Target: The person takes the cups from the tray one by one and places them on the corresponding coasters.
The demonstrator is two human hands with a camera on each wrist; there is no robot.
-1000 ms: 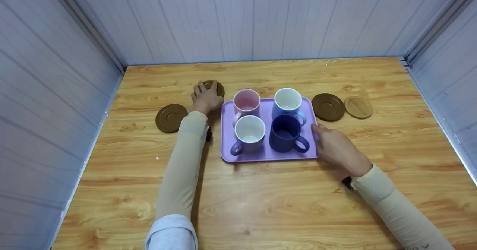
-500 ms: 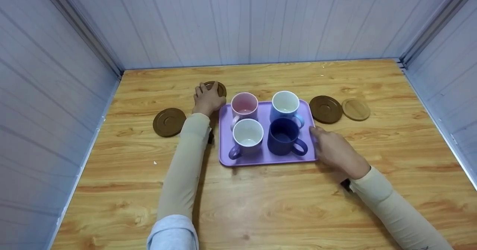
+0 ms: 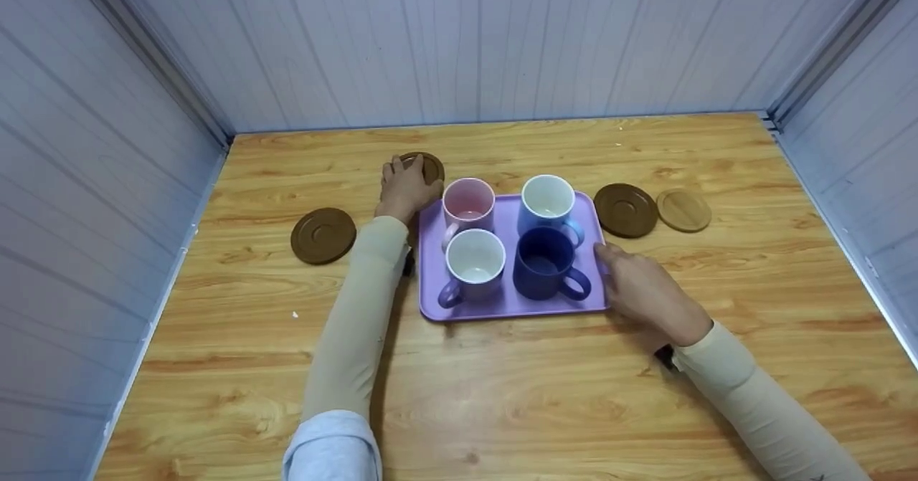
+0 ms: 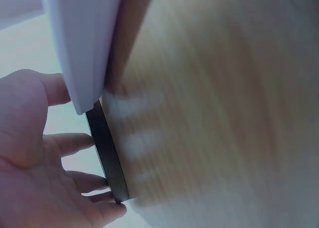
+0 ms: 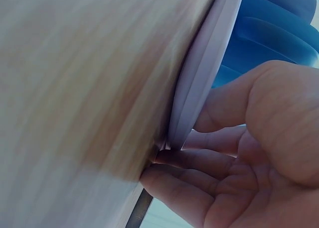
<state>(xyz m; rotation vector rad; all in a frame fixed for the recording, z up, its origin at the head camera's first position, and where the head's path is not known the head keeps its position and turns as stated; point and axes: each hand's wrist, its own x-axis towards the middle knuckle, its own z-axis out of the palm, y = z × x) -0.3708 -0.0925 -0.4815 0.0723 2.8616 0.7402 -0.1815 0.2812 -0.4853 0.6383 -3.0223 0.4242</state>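
1 brown coaster [image 3: 433, 168], upper centre, has slid nearer the purple tray [image 3: 431, 251] under your left grip [image 3: 406, 188], fingers apart; your right grip [image 3: 649, 291] pinches the tray.

four mugs [image 3: 541, 278] on tray [image 3: 508, 212]

There is one tray [image 3: 505, 216]; on it four mugs [image 3: 545, 273], around it three dark coasters [image 3: 626, 211] and one pale coaster [image 3: 684, 210].

Right hand [image 5: 251, 173] gripping the tray [image 5: 199, 78] by its edge.
Thumb against the pale rim, other fingers low, near the wooden table [image 5: 99, 88]; beyond the rim, a blue mug [image 5: 266, 49].
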